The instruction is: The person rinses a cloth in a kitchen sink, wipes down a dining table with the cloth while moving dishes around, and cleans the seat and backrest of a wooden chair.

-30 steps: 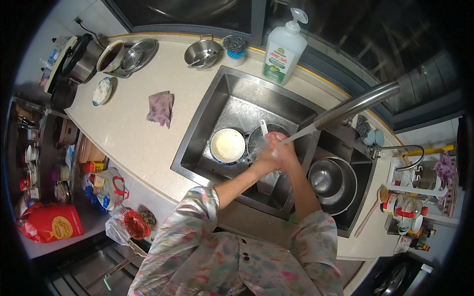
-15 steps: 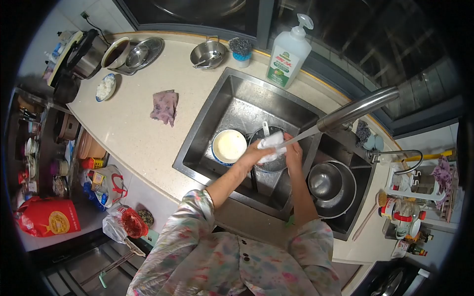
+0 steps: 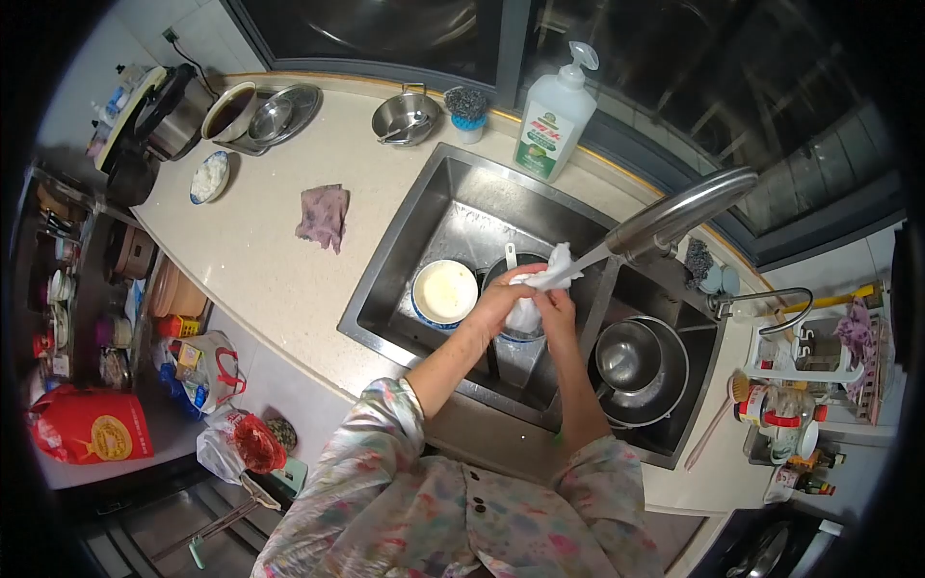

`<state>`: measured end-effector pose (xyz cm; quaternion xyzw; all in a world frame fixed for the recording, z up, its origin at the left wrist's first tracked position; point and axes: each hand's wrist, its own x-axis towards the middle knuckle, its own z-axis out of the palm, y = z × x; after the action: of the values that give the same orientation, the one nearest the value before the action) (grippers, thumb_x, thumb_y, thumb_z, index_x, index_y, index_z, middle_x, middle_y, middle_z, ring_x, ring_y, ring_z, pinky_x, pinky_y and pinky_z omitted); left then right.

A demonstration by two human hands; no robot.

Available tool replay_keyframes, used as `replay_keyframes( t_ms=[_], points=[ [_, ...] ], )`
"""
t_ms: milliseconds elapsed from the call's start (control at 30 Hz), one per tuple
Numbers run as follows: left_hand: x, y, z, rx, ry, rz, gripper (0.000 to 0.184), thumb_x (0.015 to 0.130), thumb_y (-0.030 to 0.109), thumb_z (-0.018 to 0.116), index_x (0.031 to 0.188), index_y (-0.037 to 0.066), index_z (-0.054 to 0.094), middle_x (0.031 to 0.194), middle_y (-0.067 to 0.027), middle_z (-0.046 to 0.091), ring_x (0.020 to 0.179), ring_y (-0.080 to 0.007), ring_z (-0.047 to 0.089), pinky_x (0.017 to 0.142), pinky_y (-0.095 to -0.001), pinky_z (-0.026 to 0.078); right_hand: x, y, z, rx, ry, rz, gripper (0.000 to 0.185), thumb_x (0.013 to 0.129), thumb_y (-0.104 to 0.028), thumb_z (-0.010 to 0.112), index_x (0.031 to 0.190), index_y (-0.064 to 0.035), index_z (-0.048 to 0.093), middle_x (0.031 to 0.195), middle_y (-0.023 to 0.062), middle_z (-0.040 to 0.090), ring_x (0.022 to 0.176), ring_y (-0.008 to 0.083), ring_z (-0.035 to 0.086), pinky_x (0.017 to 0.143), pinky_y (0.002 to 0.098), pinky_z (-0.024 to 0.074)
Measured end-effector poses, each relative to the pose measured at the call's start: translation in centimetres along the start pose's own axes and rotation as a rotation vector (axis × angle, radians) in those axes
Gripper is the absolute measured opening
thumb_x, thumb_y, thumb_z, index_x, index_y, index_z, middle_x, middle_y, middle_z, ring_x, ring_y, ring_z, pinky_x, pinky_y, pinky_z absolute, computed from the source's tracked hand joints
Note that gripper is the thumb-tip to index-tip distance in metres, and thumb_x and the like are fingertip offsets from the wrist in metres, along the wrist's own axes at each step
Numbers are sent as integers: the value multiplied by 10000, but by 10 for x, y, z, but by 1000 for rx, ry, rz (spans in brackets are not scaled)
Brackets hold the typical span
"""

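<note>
Your left hand (image 3: 497,297) and right hand (image 3: 555,314) were closed around the white cloth (image 3: 523,316), held over the sink (image 3: 482,231) under the faucet (image 3: 674,209), likely so running water (image 3: 590,259) soaked it

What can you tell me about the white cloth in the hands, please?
The white cloth looks thin and soft, bunched and crumpled, with one end sticking out upward. The left hand and right hand grip it over the sink, under water from the faucet. Its folds and the grip hide its full shape.
</note>
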<state>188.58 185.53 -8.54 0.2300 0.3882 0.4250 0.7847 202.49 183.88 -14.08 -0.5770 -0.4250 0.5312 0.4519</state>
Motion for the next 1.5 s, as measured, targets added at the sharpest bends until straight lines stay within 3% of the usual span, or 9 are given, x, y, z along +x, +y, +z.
replay_keyframes(
  t_ms=[100,367,467,733,867,1033,1167,1400,1500],
  points=[
    [-7,24,-4,216,131,28,382,779,-61,466,1115,25,627,1036,-134,649,880,-210,639,809,-298,518,4,7,-16,-33,67,119,149,827,-66,594,941,20,634,836,24,615,744,96,554,638,230,426],
    [7,-24,-83,491,617,257,521,800,134,605,1282,-2,462,1213,-180,532,1054,-253,541,840,-357,465,-8,-26,-18,421,135,140,305,883,-158,529,1148,-8,530,1039,85,602,870,185,610,745,310,498],
    [-16,-21,-30,-101,481,-416,476,857,426,602,1212,119,525,1240,-124,519,1044,-315,541,802,-488,500,-25,-49,6,579,21,210,320,912,-171,503,1190,-12,495,1093,99,594,956,219,615,816,355,506],
    [-5,-24,-10,-274,189,-158,363,849,-6,442,1208,-32,488,1117,-182,586,999,-302,617,858,-429,532,-33,-33,-6,340,117,120,289,888,-184,599,1115,-30,505,1010,72,582,934,175,581,792,313,490],
    [-15,-31,-6,-565,63,-357,375,852,119,479,1213,25,511,1095,-125,617,1003,-284,618,851,-409,533,-31,-34,7,657,96,104,326,895,-174,570,1173,-40,463,1063,109,594,1010,207,566,861,352,474],
    [-36,-31,7,-195,-14,-291,481,860,478,602,1201,155,499,998,-45,619,867,-193,626,651,-354,544,-22,-29,4,602,-192,142,288,876,-89,558,1149,-24,491,1029,180,633,953,253,615,837,367,505],
    [-43,-23,-2,-135,-81,-263,388,791,187,740,1109,129,524,901,-39,611,745,-161,616,539,-275,501,-22,-58,14,483,-324,87,284,866,-58,565,1140,7,528,924,153,641,843,222,627,750,322,521],
    [-29,-31,-40,398,-135,-193,177,722,130,729,828,80,597,666,-28,575,576,-91,553,407,-231,379,0,-38,43,288,-385,231,194,878,-110,597,1028,12,617,699,21,551,627,84,504,562,219,420],
    [-38,-45,-31,833,101,112,241,704,142,694,883,6,608,704,-164,634,647,-275,640,548,-377,483,-2,-22,59,114,-256,220,174,900,-177,592,943,-12,628,649,-12,515,552,63,446,489,222,361]
  ],
)
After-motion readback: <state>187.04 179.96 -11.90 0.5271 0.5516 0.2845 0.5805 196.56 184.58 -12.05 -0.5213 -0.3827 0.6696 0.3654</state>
